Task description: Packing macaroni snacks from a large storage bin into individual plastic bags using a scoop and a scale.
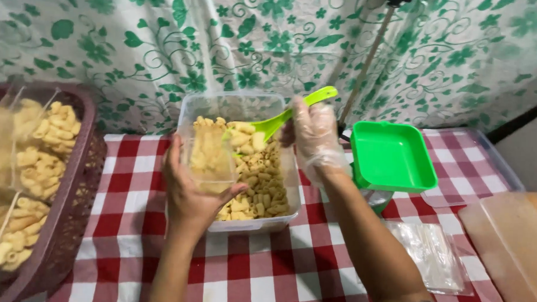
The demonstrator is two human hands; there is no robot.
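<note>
A bench covered by a red-and-white checked cloth (264,276) is seen against a wall hung with green-and-white floral sheeting (165,40); open cloth is left below the hands, toward the near edge. Left of the left hand (189,193), one maroon woven plastic basket (70,209) is filled with several clear packets of pale tube snacks. One clear rectangular plastic tub of tube snacks (261,186) is set between the two hands. Right of the right hand (313,135), one green square plastic tray (393,158) is raised on a stand, with a stack of clear bags (434,255) below it. A small clear bag, partly filled (209,155), is gripped by the left fingers over the tub. One lime-green plastic scoop (287,113) is clasped by the gloved right fingers, its bowl just beside the bag's mouth.
</note>
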